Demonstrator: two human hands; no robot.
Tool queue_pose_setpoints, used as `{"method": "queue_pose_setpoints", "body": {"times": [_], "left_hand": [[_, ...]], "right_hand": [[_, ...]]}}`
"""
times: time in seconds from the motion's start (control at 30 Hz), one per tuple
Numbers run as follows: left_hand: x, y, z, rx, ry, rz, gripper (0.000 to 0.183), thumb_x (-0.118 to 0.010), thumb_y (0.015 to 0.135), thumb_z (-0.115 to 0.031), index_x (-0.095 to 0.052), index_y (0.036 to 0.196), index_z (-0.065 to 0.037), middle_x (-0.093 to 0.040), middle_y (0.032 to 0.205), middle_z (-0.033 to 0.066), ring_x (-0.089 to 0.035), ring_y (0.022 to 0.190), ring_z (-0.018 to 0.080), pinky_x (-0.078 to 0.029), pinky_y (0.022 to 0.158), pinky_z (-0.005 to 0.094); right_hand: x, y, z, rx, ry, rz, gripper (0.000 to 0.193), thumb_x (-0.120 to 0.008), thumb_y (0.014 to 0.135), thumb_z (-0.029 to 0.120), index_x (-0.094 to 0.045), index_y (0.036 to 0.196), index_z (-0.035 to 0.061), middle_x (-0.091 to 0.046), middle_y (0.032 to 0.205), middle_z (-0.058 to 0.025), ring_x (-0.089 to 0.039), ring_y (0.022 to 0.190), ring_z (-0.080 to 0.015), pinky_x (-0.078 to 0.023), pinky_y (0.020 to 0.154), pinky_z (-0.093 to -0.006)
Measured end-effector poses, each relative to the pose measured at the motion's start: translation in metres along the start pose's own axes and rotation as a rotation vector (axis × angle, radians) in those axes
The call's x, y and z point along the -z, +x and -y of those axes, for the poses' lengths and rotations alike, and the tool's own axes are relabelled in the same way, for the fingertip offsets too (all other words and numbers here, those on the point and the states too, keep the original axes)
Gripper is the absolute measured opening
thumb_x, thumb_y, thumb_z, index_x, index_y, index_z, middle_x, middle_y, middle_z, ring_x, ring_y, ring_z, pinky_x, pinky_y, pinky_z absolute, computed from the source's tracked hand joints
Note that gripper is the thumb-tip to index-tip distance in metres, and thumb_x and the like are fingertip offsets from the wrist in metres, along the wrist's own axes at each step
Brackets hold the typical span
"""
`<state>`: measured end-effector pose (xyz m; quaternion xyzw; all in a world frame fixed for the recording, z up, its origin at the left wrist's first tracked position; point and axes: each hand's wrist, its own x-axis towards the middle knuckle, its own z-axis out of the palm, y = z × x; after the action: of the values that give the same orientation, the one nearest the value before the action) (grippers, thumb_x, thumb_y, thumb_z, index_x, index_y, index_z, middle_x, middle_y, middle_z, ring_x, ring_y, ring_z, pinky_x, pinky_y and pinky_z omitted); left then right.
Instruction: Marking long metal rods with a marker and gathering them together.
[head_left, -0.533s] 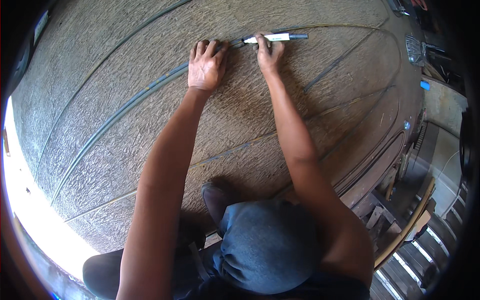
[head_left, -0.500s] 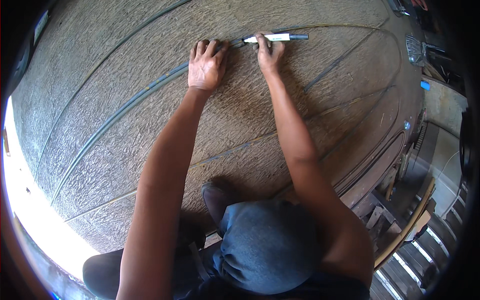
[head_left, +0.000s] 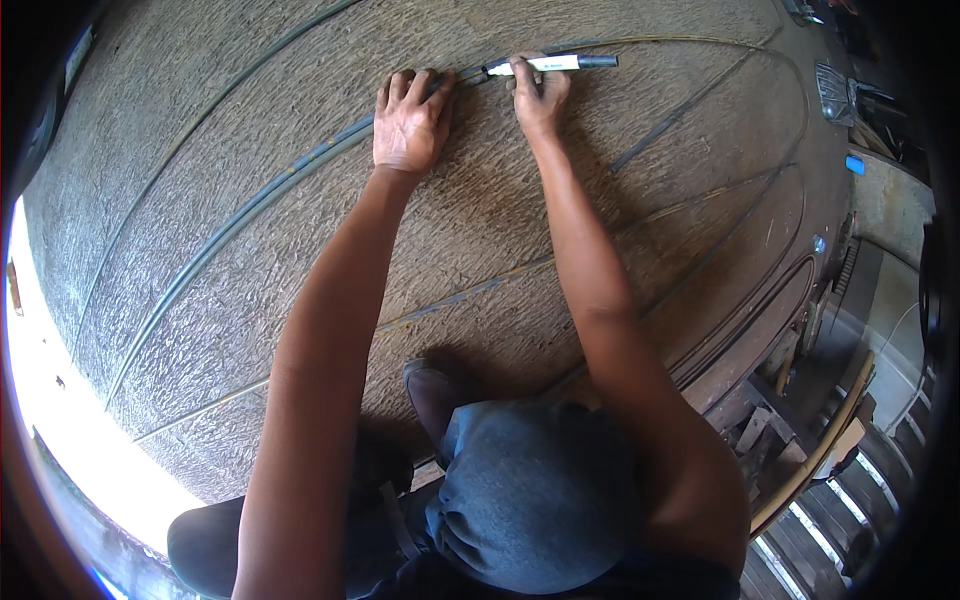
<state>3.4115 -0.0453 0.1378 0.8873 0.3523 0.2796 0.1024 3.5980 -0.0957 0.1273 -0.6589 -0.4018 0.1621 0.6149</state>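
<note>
My left hand [head_left: 407, 125] lies over a pair of long, thin grey rods [head_left: 232, 222], fingers curled down onto them. Yellowish marks show on the rods to the left of this hand. In my right hand [head_left: 540, 102] is a white marker [head_left: 556, 63] with a dark end, pinched between thumb and fingers. Its tip points left and meets the rods, or comes very close to them, just right of my left hand. Whether it touches is hard to see. Both hands are close to the rough brown floor [head_left: 520, 225].
More thin rods or strips lie across the floor, one a dark strip [head_left: 680, 112] at the right. A shoe [head_left: 428, 385] and a rounded dark blue cloth shape [head_left: 535, 495] are below my hands. Wooden pieces [head_left: 775, 430] and slats [head_left: 825, 525] stand at the lower right.
The hands and rods sit slightly higher in the picture. The grip on the marker and the left hand's hold look the same.
</note>
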Motion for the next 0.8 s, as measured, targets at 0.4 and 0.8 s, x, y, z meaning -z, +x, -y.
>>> {"method": "queue_pose_setpoints", "body": {"times": [0.4,0.8], "left_hand": [[-0.0001,-0.0002,-0.0004,-0.001,-0.004,-0.009,0.032,-0.062,0.088,-0.022,-0.067,0.12,-0.018,-0.06,0.114,0.0038,-0.053,0.108,0.0285,-0.045,0.095,0.0433],[-0.0043,-0.0013,0.001,-0.003,-0.047,0.015,0.036,-0.062,0.085,-0.02,-0.065,0.121,-0.016,-0.058,0.112,0.0053,-0.051,0.11,0.0296,-0.04,0.101,0.0457]], "right_hand": [[-0.0007,-0.0001,0.0003,-0.062,0.038,-0.047,0.014,-0.06,0.089,0.009,-0.067,0.088,-0.0025,-0.062,0.066,-0.0026,-0.058,0.055,-0.0096,-0.045,0.049,-0.025],[-0.0008,-0.0006,0.002,-0.091,0.136,-0.074,0.014,-0.064,0.087,0.012,-0.069,0.085,-0.0014,-0.063,0.066,-0.0029,-0.058,0.055,-0.0098,-0.043,0.048,-0.0243]]}}
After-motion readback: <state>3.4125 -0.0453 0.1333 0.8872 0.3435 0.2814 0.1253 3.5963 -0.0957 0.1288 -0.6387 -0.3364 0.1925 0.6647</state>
